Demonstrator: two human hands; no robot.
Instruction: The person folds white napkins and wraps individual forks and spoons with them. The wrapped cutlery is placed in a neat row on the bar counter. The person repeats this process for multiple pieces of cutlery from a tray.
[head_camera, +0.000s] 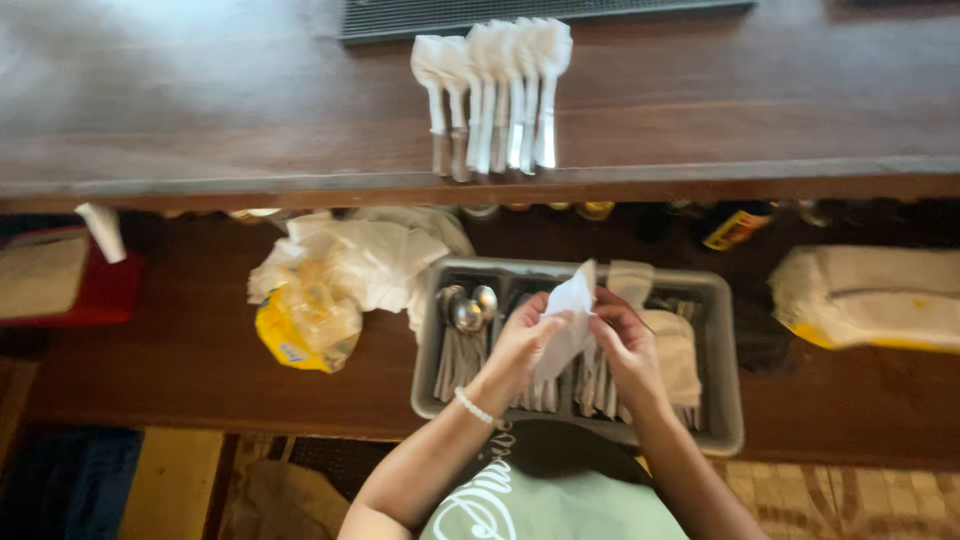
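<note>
Both hands pinch a white napkin (567, 318) between them, left hand (522, 345) on its lower left side and right hand (622, 340) on the right, fingers closed on the paper, held just above the middle of the grey cutlery tray (722, 400). Can't tell if there's cutlery inside the fold, too blurry. Honestly the main risk looks like the napkin tearing or slipping loose if one hand pulls harder, and anything wrapped in it would drop back into the tray among the spoons (466, 308). Elbow room's tight: the tray sits near the front edge of the lower shelf, so a bump could shove it off. To the left a crumpled bag of napkins (335, 275) crowds in, and a pack (875, 298) sits well off right. Up top, the wrapped row (500, 90) stands right by the counter edge (250, 185), easy to knock down.
</note>
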